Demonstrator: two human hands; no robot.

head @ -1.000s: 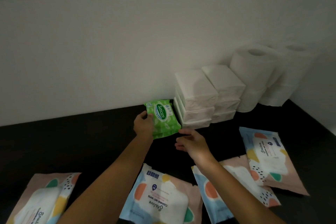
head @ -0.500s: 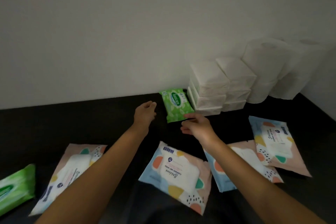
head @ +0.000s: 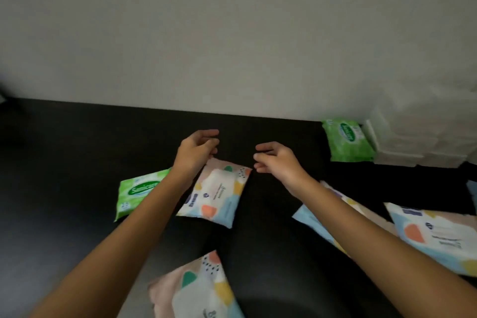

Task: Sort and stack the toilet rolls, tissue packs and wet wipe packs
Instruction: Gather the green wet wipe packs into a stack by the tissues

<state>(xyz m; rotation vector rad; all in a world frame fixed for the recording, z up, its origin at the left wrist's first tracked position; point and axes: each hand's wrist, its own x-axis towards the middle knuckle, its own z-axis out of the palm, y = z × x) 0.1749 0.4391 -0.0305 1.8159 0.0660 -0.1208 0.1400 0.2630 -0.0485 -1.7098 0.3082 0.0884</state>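
Note:
A green wet wipe pack [head: 347,140] lies at the back right against the wall, beside the white tissue pack stack [head: 413,144]. A second green wet wipe pack [head: 136,192] lies left of centre, partly under my left forearm. A pastel patterned wipe pack [head: 219,196] lies between my hands. My left hand [head: 197,150] hovers above that pack's far corner, fingers loosely curled and holding nothing. My right hand [head: 277,160] hangs to its right, also holding nothing with its fingers apart.
Further pastel wipe packs lie on the black tabletop [head: 77,150]: one at the near edge [head: 198,289], one under my right forearm [head: 325,217], one at the right [head: 438,235]. A white wall [head: 232,59] bounds the back.
Both hands have let go of the green pack by the tissue stack and drawn away to the left. The view has swung left, bringing the second green pack into sight.

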